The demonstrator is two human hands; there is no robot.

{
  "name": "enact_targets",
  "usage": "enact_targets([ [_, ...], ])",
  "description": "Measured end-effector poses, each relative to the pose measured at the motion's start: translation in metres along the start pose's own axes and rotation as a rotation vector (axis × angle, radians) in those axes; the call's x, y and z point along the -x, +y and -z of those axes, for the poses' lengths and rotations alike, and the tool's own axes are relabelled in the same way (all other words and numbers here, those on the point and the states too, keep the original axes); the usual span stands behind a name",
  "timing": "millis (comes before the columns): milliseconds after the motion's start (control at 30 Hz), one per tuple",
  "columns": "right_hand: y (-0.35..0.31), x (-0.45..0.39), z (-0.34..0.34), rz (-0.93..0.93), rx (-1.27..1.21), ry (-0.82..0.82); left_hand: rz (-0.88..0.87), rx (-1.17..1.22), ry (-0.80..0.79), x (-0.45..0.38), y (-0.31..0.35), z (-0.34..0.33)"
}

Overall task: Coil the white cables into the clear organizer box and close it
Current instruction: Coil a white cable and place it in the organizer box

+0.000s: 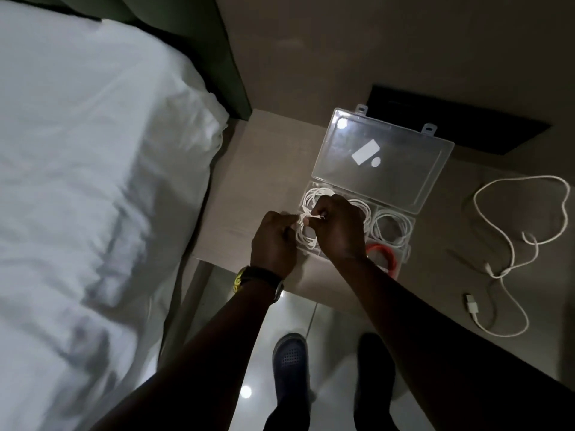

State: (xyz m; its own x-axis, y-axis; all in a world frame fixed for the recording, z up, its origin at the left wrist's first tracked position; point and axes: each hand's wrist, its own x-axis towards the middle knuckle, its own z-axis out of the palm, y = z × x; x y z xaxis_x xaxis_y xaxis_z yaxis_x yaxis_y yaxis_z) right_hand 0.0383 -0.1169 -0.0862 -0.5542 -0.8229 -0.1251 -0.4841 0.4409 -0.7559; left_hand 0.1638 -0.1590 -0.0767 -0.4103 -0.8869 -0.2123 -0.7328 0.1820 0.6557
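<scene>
— What did the head view show of the hands?
— Left hand (pixel 273 241) and right hand (pixel 337 227) were both pinched shut on a coiled white cable (pixel 306 231), held over the near-left compartment of the clear organizer box (pixel 357 219) on the counter (pixel 249 194).
— And the box?
— Its lid (pixel 382 160) stood open; other white coils and an orange cable (pixel 384 256) lay inside. A loose white cable (pixel 510 253) sprawled well to the right.

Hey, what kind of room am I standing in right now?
Most likely a bedroom, possibly a hotel room: a bed with white bedding and a green headboard sits right beside a small wooden bedside table, on a glossy tiled floor.
</scene>
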Motion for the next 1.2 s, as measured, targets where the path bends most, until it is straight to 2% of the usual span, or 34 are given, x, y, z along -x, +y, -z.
enact_targets([
  [200,0.006,0.013,-0.001,0.288,0.312,-0.158,-0.031,0.003,0.054,0.010,-0.015,-0.002],
  [300,0.005,0.010,0.001,0.365,0.460,-0.236,-0.036,0.006,0.074,0.008,-0.017,-0.005],
  [400,0.005,0.008,0.002,0.297,0.393,-0.119,-0.023,0.025,0.065,0.005,-0.021,-0.007],
  [433,0.005,0.005,0.001,0.249,0.354,-0.124,-0.018,0.032,0.056,0.004,-0.023,-0.008],
  [600,0.007,0.001,-0.010,0.291,0.417,-0.263,-0.021,0.018,0.024,0.000,-0.032,-0.011],
  [733,0.015,0.013,-0.006,0.410,0.521,-0.290,-0.019,-0.073,0.013,0.003,-0.036,-0.016],
  [867,0.028,0.028,0.003,0.516,0.656,-0.330,0.000,-0.064,-0.006,0.006,-0.036,-0.016],
  [1033,0.029,0.052,0.005,0.452,0.831,-0.341,-0.049,-0.127,-0.038,0.012,-0.037,-0.015],
  [1200,0.019,0.068,0.000,0.415,0.872,-0.417,-0.062,-0.170,-0.049,0.017,-0.039,-0.016],
])
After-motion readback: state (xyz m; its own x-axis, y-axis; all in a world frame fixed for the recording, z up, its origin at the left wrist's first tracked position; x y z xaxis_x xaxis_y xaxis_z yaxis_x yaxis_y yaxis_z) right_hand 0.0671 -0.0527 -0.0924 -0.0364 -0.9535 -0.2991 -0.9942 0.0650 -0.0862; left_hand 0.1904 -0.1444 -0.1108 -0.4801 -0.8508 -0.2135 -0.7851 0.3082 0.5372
